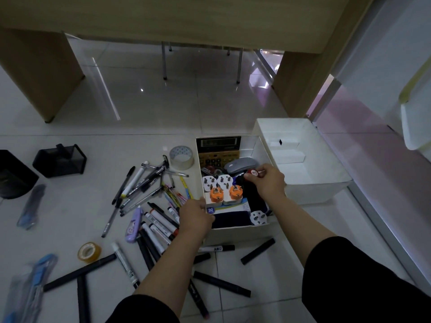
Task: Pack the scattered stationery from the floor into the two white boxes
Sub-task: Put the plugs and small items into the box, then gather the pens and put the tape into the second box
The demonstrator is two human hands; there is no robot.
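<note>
- Head view, boxes: two white boxes sit side by side on the tiled floor. The near box [235,231] is largely filled: a gold calculator [218,150], a grey mouse [241,164], white plugs [218,181], two orange-capped plugs [225,193], a blue-and-white packet [229,208] and dark items below it.
- Head view, second box: the far box [321,185], touching the near one on its right, holds only a few flat white pieces; no stationery shows in it.
- Head view, right hand: the right hand [268,183] hovers over the near box, fingers curled, pinching a small red-and-white item [254,172] at the tips. What the item is cannot be told.
- Head view, left hand: the left hand [196,214] rests at the near box's left wall, fingers bent over the rim by the packet; whether it grips the rim or the packet is not clear.
- Head view, left on the floor: a heap of pens [144,183] and white-barrelled markers [161,226] just left of the near box, black markers [220,283] scattered near the arms, a clear tape roll [181,157], a yellow tape roll [89,252], a purple correction tape [134,226], blue-tinted packets [31,207] at far left.
- Judgement: packing looks well short of half done; most writing tools remain outside, and the far box seems the likely place for them.
</note>
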